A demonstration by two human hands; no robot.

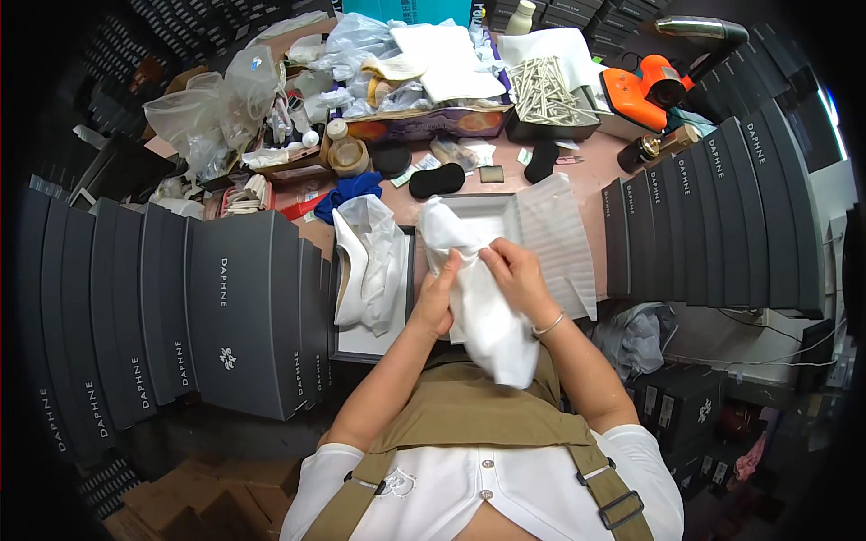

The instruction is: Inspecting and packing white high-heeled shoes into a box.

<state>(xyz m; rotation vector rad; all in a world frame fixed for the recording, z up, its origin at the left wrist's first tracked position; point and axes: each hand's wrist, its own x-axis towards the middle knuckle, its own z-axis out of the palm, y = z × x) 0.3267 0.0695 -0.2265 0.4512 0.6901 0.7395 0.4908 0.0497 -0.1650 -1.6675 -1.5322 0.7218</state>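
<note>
Both my hands grip a long white wrapped bundle (494, 338) above my lap; what is inside it is hidden. My left hand (436, 298) pinches its left side, thumb on top. Against the right side closes my right hand (519, 281), thumb pressed near the left one. Behind the bundle, an open pale grey box part (494, 209) lies on the table, with a white foam sheet (561, 243) spread at its right. To the left, a white pointed shoe (351, 279) rests beside crumpled white tissue (386, 270) in an open shoebox (365, 347).
Dark shoeboxes stand in rows at the left (244, 307) and right (713, 216). Farther back are a carton of wrapping (424, 123), a box of white sticks (550, 95), an orange tool (636, 95), a jar (347, 153), black pads (437, 180) and blue cloth (350, 194).
</note>
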